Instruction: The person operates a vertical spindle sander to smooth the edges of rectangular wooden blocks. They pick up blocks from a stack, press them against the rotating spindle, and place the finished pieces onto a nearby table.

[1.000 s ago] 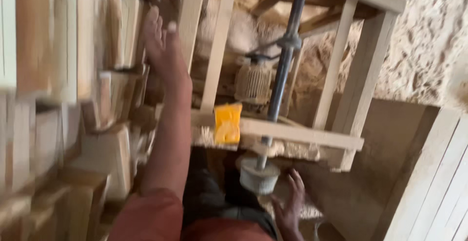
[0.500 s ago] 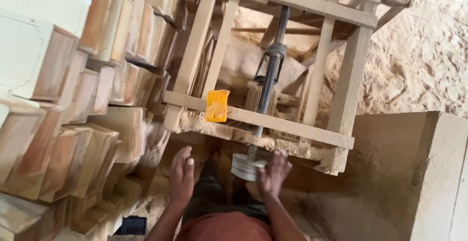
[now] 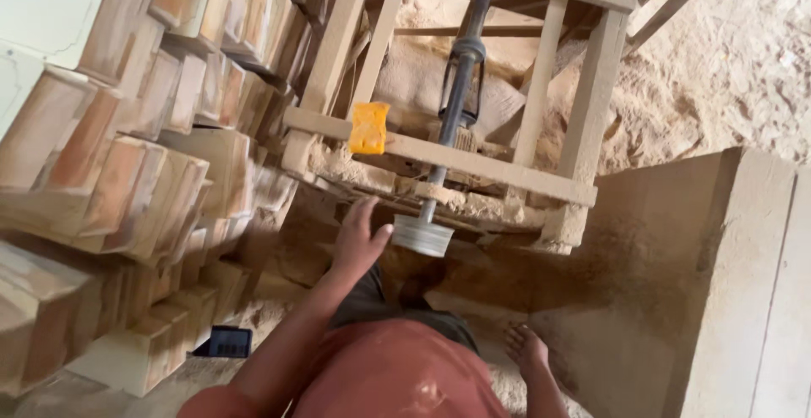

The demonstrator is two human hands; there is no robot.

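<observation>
We reach our left hand (image 3: pixel 359 245), fingers loosely spread and grasping nothing, toward the grey pulley (image 3: pixel 422 235) just to its right on the dark shaft (image 3: pixel 460 88) inside the wooden frame (image 3: pixel 473 164), and next it likely needs closing on; our right hand is out of view.

One hand (image 3: pixel 356 245) shows, its fingers (image 3: pixel 361 213) spread. Just beside them is one round metal wheel (image 3: pixel 422 235) on one dark rod (image 3: pixel 460 88). Above them sits one yellow block (image 3: pixel 369 127). Below lie one bare foot (image 3: pixel 527 349) and one dark phone (image 3: pixel 228 342).
</observation>
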